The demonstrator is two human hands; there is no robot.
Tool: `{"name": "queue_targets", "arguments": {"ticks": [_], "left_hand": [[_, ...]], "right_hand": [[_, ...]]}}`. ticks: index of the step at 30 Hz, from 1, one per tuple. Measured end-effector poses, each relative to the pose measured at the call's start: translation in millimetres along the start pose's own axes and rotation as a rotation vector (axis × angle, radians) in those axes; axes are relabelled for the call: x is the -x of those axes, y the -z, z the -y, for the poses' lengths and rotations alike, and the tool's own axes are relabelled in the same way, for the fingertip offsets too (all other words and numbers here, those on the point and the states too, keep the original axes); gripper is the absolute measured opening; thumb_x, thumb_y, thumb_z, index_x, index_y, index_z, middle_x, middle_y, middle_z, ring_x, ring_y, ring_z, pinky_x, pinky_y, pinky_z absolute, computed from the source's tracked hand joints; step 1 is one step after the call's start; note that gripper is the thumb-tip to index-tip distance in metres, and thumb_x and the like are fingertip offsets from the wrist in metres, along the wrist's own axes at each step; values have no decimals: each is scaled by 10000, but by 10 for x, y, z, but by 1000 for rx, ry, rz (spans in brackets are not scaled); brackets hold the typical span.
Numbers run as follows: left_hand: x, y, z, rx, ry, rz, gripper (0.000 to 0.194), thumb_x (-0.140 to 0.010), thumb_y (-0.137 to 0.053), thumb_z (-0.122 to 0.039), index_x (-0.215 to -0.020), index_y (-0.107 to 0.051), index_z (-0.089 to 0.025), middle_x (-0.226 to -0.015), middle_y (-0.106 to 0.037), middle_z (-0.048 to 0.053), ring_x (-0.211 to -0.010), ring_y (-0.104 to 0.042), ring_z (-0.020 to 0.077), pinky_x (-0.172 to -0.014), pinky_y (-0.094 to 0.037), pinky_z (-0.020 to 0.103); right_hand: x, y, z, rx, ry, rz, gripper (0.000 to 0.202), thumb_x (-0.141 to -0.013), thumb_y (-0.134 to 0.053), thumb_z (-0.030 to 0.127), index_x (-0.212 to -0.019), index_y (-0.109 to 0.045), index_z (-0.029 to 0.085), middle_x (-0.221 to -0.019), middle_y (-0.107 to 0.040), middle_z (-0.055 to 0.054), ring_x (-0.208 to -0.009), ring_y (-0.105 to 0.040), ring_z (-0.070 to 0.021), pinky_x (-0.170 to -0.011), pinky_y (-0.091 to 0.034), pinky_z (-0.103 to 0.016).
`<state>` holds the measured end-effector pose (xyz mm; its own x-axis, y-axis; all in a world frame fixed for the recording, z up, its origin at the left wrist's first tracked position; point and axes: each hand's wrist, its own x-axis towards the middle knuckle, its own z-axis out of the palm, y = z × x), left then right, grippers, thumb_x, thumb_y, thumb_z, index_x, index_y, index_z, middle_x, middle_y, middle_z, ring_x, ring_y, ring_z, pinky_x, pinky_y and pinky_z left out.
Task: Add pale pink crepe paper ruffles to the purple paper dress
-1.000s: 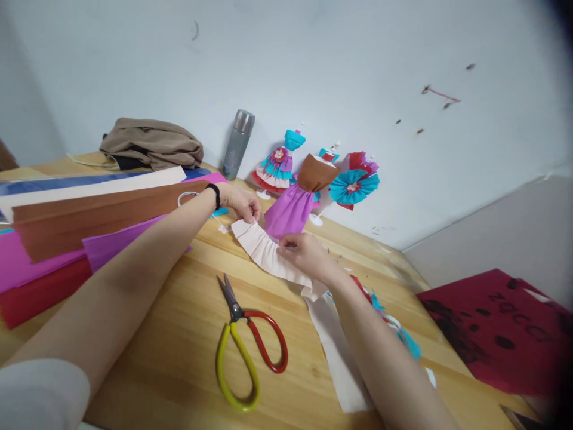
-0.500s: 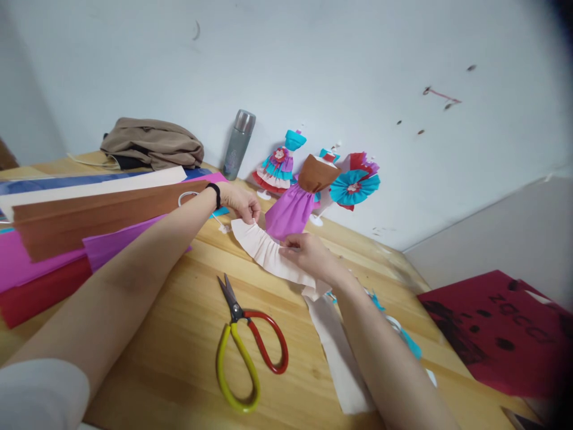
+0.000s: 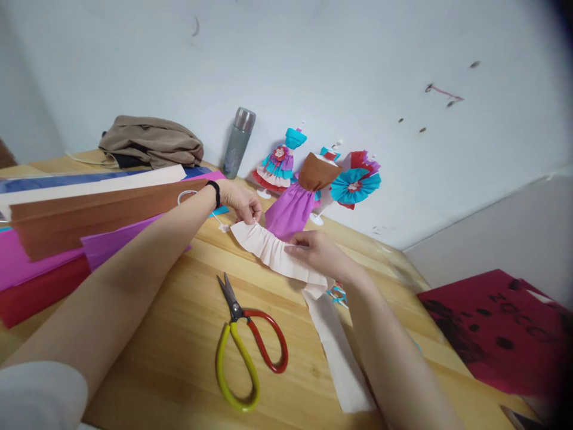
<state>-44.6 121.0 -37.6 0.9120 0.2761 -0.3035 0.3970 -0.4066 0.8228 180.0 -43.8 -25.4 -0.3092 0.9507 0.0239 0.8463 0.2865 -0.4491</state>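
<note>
A pale pink strip of crepe paper (image 3: 274, 255) runs between my hands, its upper edge gathered into ruffles, and its plain tail hangs down across the table. My left hand (image 3: 242, 202), wearing a black band at the wrist, pinches the strip's upper left end. Further along the same edge, my right hand (image 3: 316, 254) is closed on the strip with thumb and fingertips. Just behind it stands a small dress form (image 3: 308, 190) with a brown paper top and purple skirt. Scissors (image 3: 235, 310) with one yellow and one red handle lie slightly open in front of the strip.
Two more paper-dressed forms, one with a layered skirt (image 3: 280, 167) and one with a blue rosette (image 3: 355, 187), stand by the wall. A grey bottle (image 3: 239, 143), brown cloth (image 3: 154, 142), coloured paper sheets (image 3: 102, 206), blue scraps (image 3: 338, 295) and a red bag (image 3: 492, 334) surround the work.
My right hand has shifted slightly right along the gathered edge, and its forearm has moved right. My left hand keeps its pinch on the end; the scissors have not moved.
</note>
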Motion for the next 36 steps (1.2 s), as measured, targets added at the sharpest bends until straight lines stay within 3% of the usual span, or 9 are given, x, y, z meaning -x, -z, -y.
{"name": "queue_targets", "arguments": {"ticks": [5, 17, 36], "left_hand": [[-13, 3, 28, 2, -2, -4, 277, -599, -804, -313, -798, -676, -169, -707, -686, -17, -701, -591, 131, -714, -466, 248], [-9, 20, 17, 1, -44, -89, 254, -601, -810, -306, -769, -687, -161, -665, -665, -29, -662, -576, 108, -651, -455, 216], [4, 11, 18, 27, -36, -67, 265, -598, -809, -302, -790, -688, -165, -731, -709, -23, -699, -595, 118, -704, -467, 229]], "right_hand": [[0, 2, -12, -18, -1, 58, 222, -804, -530, 326, -724, -650, 158, -675, -602, -27, -619, -483, -152, -580, -365, -279], [-1, -7, 61, -29, -19, 41, 234, -809, -516, 337, -684, -623, 171, -645, -581, -17, -621, -483, -149, -575, -367, -268], [-4, -15, 29, -64, -19, 13, 249, -813, -512, 339, -634, -569, 175, -612, -533, -7, -594, -447, -135, -554, -338, -266]]}}
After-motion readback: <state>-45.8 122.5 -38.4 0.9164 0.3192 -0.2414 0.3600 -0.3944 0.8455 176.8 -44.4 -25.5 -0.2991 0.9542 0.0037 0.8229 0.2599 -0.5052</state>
